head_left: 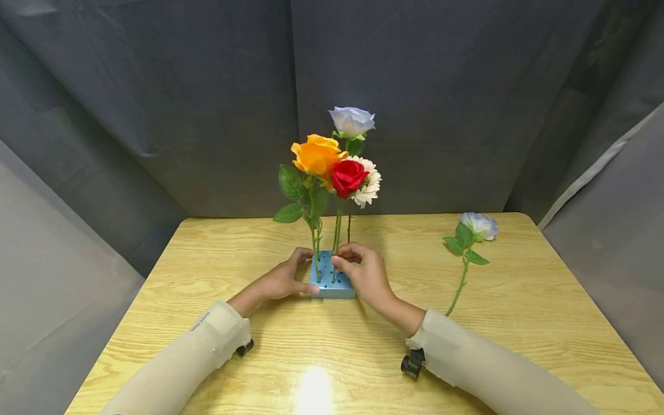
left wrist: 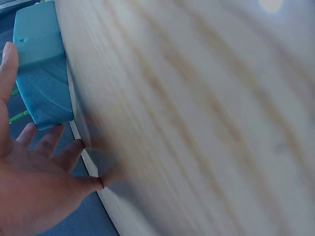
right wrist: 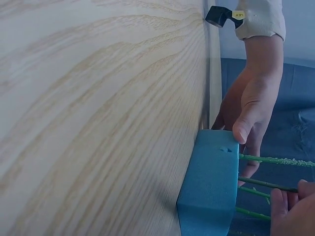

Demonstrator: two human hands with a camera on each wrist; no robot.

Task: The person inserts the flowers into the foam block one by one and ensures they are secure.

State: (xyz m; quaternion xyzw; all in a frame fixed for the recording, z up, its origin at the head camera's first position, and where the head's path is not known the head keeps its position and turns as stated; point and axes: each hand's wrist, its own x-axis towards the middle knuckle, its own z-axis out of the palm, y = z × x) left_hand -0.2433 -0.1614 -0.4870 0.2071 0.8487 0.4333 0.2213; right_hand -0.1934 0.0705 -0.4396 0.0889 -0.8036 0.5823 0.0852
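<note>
A blue foam block (head_left: 337, 293) with small holes in its top stands on the table, several artificial flower stems upright in it. My left hand (head_left: 279, 280) holds its left side, thumb at the front edge and fingers round the back. With thumb and forefinger, my right hand (head_left: 369, 278) pinches a green flower stem (right wrist: 266, 183) just above the block; the stem's lower end meets the block. Above are an orange rose (head_left: 317, 154), a red rose (head_left: 349, 177), a white daisy (head_left: 369, 187) and a pale lavender rose (head_left: 353, 121). Which bloom the pinched stem bears is hard to tell.
Another pale lavender rose (head_left: 479, 226) with green leaves lies on the right of the wooden table (head_left: 207, 253), its stem end hidden behind my right forearm. Grey curtains (head_left: 233, 115) hang behind the table and at both sides.
</note>
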